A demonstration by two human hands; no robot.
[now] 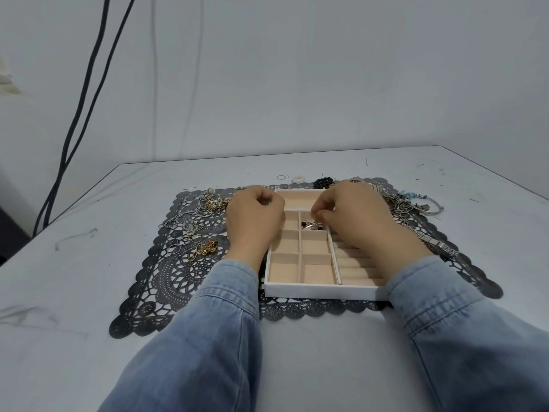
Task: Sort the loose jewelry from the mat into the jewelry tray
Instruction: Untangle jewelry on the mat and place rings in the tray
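Right grip (pixel 353 215) pinches above the rings (pixel 312 225) in the tray (pixel 312 289), left grip (pixel 255 218) is curled; what they hold I cannot tell. A small piece could slip into a wrong cell.

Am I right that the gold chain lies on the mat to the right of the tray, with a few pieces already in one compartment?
Not quite: the head view shows the gold chain on the mat to the left of the tray. A few pieces are indeed in one compartment.
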